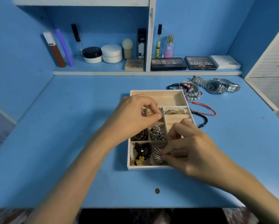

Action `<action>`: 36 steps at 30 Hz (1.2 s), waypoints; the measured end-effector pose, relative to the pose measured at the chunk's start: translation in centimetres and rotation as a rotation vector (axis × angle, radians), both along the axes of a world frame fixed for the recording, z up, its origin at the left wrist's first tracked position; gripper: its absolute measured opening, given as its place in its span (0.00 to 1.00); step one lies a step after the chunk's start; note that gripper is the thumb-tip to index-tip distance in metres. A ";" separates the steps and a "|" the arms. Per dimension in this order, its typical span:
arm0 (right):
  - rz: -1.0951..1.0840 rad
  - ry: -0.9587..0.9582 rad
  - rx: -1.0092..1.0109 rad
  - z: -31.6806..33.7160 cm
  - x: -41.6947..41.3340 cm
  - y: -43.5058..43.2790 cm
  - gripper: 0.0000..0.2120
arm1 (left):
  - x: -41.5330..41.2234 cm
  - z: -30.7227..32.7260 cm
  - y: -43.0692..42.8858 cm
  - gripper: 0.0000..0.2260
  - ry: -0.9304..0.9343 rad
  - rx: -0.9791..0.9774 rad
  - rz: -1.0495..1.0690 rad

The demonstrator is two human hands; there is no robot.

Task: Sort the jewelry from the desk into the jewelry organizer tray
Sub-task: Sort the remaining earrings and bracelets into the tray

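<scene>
A pale wooden organizer tray (156,93) with several compartments sits mid-desk. My left hand (134,115) hovers over its middle left cells, thumb and forefinger pinched on a small silver ribbed piece (161,112). My right hand (189,147) is over the front right cell, fingertips pinched on a silver spiky leaf-shaped piece (157,155). A black bead bracelet with a gold charm (142,151), dark brown beads (141,135), silver pearl pins (157,133) and rings (174,111) lie in the cells. The large back compartment holds nothing.
On the desk right of the tray lie beaded bracelets (191,91), two metal watches (216,85), a red cord (203,107) and a black braided cord (204,122). A shelf behind holds cosmetics and eyeshadow palettes (167,63). A brown knob (157,190) sits near the front edge.
</scene>
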State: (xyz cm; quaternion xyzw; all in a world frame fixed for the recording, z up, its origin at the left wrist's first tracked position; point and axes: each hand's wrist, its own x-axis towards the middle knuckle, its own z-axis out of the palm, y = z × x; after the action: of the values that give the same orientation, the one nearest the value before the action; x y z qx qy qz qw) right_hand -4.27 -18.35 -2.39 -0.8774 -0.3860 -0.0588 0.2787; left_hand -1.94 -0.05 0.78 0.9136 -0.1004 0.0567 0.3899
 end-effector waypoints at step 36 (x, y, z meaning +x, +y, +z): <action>-0.209 0.363 0.429 1.2 2.2 -2.8 0.06 | -2.3 -0.5 0.5 0.12 0.194 0.292 -0.374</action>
State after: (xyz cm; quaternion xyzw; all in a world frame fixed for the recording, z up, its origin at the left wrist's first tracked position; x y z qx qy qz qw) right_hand -2.10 -21.11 -1.17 -0.8296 -0.2159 -0.0096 0.5148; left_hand -4.24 0.48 0.27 0.9270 -0.2368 -0.1195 0.2653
